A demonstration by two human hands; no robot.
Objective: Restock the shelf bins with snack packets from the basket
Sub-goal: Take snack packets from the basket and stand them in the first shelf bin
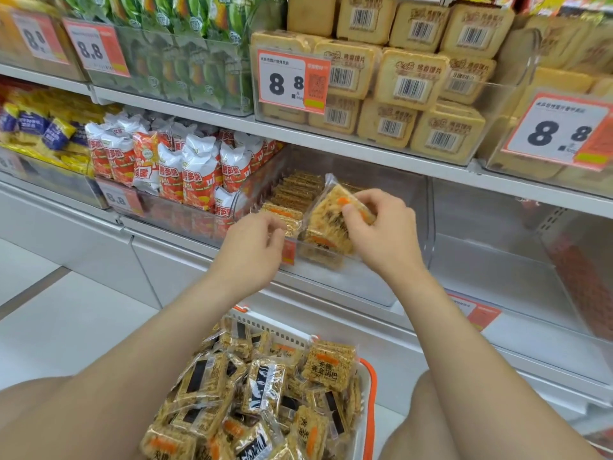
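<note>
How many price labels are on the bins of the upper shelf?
4: far-left label, next label, middle label, right label. Others may lie outside the view.

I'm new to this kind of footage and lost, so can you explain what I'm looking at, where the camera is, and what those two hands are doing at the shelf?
No machine here: a person wears one camera on the head, looking down at their bare hands. The right hand pinches a snack packet over a clear shelf bin that holds a row of packets. The left hand is at the bin's front edge; whether it grips anything is unclear. Below sits a basket full of loose packets.
</note>
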